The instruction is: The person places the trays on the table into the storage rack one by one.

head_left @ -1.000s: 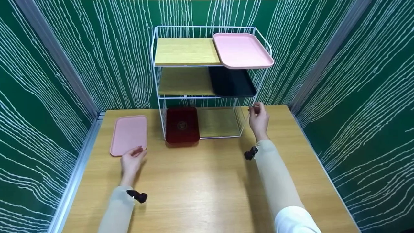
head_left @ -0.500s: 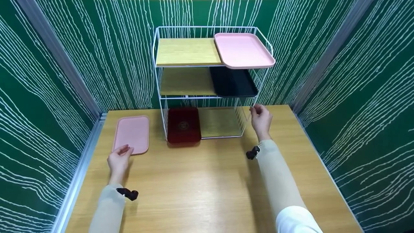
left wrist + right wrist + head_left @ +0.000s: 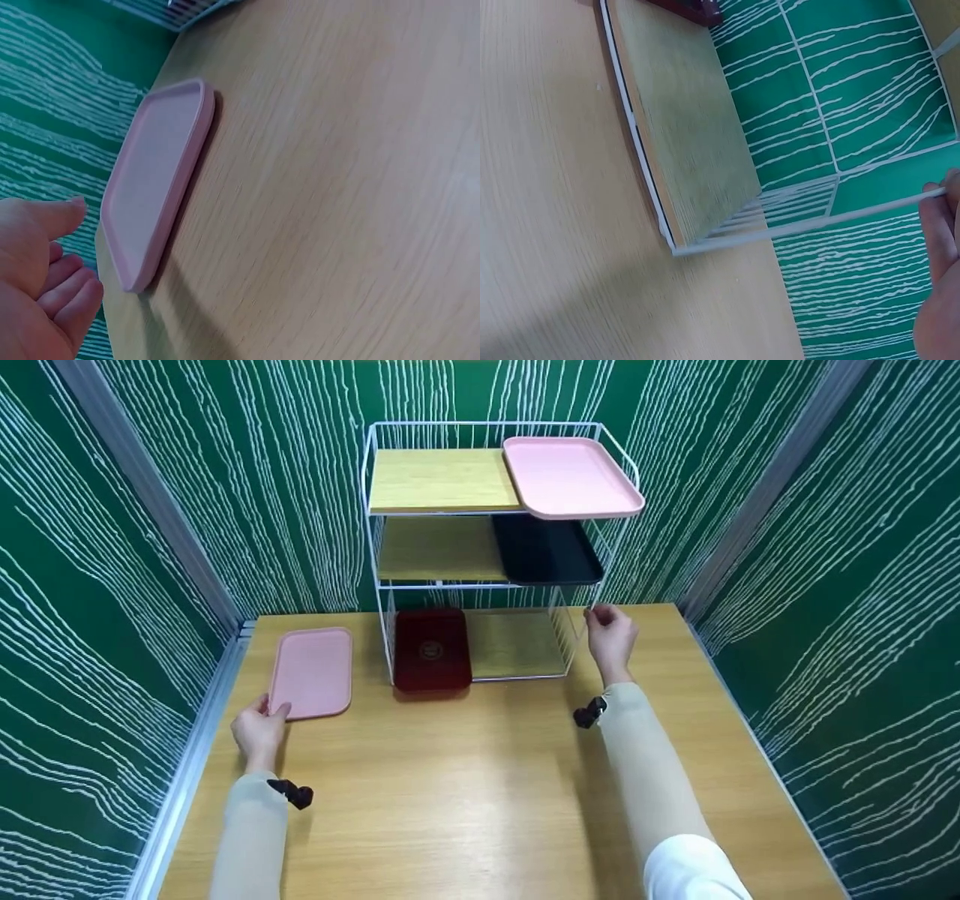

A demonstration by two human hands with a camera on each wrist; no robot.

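My left hand [image 3: 257,730] is at the near left corner of a small pink tray [image 3: 313,671] lying flat on the table. In the left wrist view, thumb and fingers are spread beside the end of that tray [image 3: 154,176], holding nothing. My right hand [image 3: 611,639] pinches the front right upright of a white wire shelf rack [image 3: 381,619]. The right wrist view shows the fingers [image 3: 937,232] at that thin white post [image 3: 855,217]. On the rack's top shelf, a larger pink tray [image 3: 574,476] sits at the right; below it is a black tray [image 3: 547,549].
A dark red tray [image 3: 431,649] lies on the left of the bottom shelf, its front edge jutting out slightly. Wooden boards [image 3: 442,480] line the shelves. Green walls [image 3: 300,510] with white streaks surround the wooden table [image 3: 450,795] at the back and both sides.
The left hand has moved left along the small tray's near edge to its left corner, its thumb and fingers parting. My right hand stays at the rack's post; the view has shifted slightly.
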